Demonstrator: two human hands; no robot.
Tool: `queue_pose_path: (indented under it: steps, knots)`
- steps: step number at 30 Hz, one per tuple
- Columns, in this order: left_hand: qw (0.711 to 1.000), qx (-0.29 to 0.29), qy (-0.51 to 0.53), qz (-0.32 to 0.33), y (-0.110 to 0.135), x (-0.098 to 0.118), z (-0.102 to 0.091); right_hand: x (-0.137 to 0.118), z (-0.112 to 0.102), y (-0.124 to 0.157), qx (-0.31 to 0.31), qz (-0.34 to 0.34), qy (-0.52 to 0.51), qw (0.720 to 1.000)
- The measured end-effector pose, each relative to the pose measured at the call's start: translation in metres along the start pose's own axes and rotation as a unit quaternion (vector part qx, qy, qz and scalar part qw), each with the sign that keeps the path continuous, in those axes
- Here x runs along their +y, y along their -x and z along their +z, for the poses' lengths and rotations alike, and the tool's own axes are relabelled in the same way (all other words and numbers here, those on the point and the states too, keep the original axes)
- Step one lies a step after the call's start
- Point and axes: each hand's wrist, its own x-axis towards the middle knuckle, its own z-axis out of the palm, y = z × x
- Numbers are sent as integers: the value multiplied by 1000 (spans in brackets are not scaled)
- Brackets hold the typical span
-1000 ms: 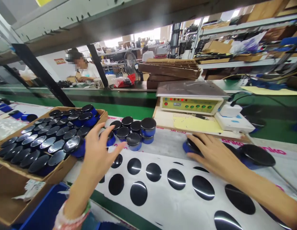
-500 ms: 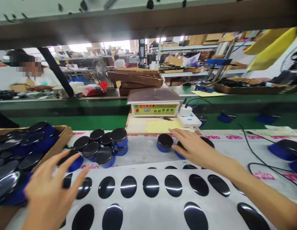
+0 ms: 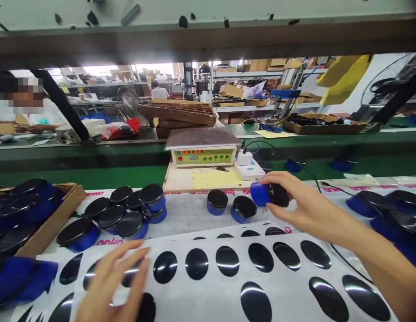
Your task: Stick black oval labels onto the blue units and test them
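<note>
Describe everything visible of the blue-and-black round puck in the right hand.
The round blue-and-black puck is a short cylinder with a plastic-looking blue body and a glossy black face. It is turned on its side, with the blue end to the left and the black face to the right. The fingers of the right hand grip it, partly covering the black end. It appears lifted clear of the surface below, and nothing but the hand touches it.

- sheet of round stickers (image 3: 201, 293) lying on near side of conveyor belt (image 3: 189, 210)
- cardboard tray (image 3: 50, 219) at belt's left end, filled with round capped pieces (image 3: 74, 231)
- more pieces standing on belt behind sheet, two stacked (image 3: 152, 201)
- control box (image 3: 203, 156) behind them, on wooden board (image 3: 177, 183)
- white power strip (image 3: 250, 171) right of box
- right hand (image 3: 305, 205) above belt, piece (image 3: 270, 195) in it
- left hand (image 3: 110, 281) over sheet
</note>
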Motion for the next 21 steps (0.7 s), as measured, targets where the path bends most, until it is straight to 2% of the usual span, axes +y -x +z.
queue_pose_path:
  steps: [1,3,4,6,8,12,14,16,17,19,21]
  knots:
    - [998,-40,36,-12,5,13,8,-20,-2,3,7,-33,-55,998]
    - [983,-123,137,-27,14,38,25,-60,-1,9,-30,-86,-141,986]
    - [974,-149,167,-25,17,47,32,-77,2,12,-72,-106,-173,977]
    - [969,-162,187,-18,20,57,41,-103,13,13,-149,-129,-214,957]
    - [976,-141,166,-13,20,57,44,-119,26,8,-188,-139,-245,941]
    - [989,-90,121,-8,19,44,39,-134,53,-10,-167,-156,-297,927]
    - [992,-82,95,-13,14,38,35,-139,60,-18,-169,-171,-296,924]
    - [993,-89,70,-15,4,30,27,-141,61,-25,-197,-175,-285,922]
    - [995,-84,57,-14,-5,25,22,-140,59,-29,-206,-173,-275,923]
    - [998,-33,37,-27,-28,9,8,-130,52,-39,-193,-157,-233,940]
    - [994,47,19,-96,-55,-12,-7,-109,47,-49,-148,-137,-143,969]
